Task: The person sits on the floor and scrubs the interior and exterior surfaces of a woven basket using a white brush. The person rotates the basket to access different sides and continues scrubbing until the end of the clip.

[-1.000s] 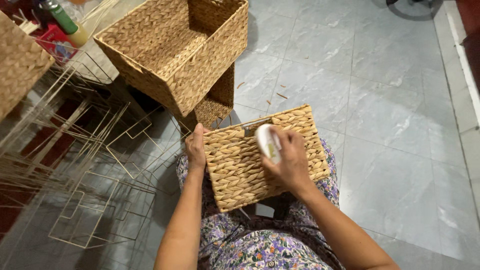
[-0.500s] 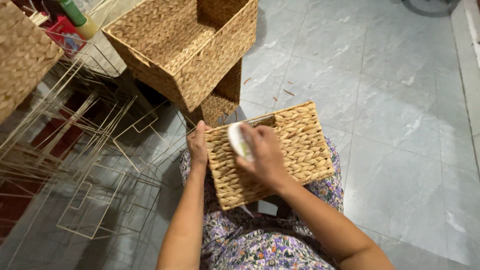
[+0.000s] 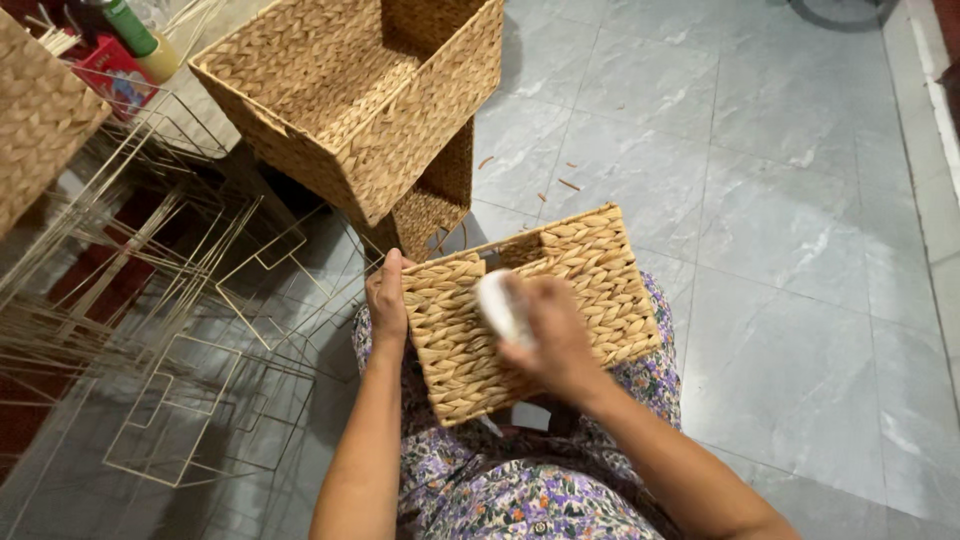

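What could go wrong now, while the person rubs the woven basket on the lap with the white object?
1. The woven basket rests on the lap, steadied only at its edge by the left hand; it might slip as the right hand presses the white object on it.
2. The thin wire frames lie close beside the left arm and might snag it.

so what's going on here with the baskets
A person sitting on the tiled floor holds a woven basket tipped on their lap. The left hand steadies its left edge, while the right hand presses a small white object, blurred, against the woven side. A larger woven basket sits on another just ahead, and bare wire frames lie to the left.
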